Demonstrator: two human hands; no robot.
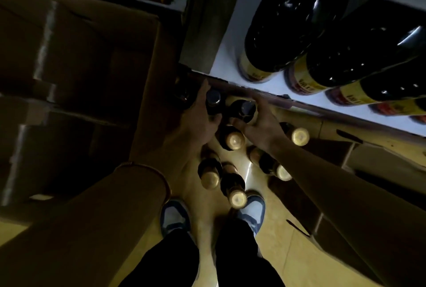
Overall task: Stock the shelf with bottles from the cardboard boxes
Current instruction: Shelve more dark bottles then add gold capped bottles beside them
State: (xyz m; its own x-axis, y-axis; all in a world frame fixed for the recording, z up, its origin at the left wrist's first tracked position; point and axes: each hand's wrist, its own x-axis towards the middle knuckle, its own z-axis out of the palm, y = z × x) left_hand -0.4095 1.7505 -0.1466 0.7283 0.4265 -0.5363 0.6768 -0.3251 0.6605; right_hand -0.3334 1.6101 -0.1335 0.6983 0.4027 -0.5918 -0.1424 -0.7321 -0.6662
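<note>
The left hand [200, 116] is gripping one dark bottle [213, 102] and the right hand [260, 123] another bottle [244, 110], both low by the shelf [230, 56] edge. Probably glass, heavy and slippery, so gripping round the body seems safest.

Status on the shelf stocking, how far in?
Partway. Done: large dark bottles stand on the white shelf. In hand: left hand and right hand each grip a dark-capped bottle below it. Left: several gold-capped bottles on the floor.
</note>
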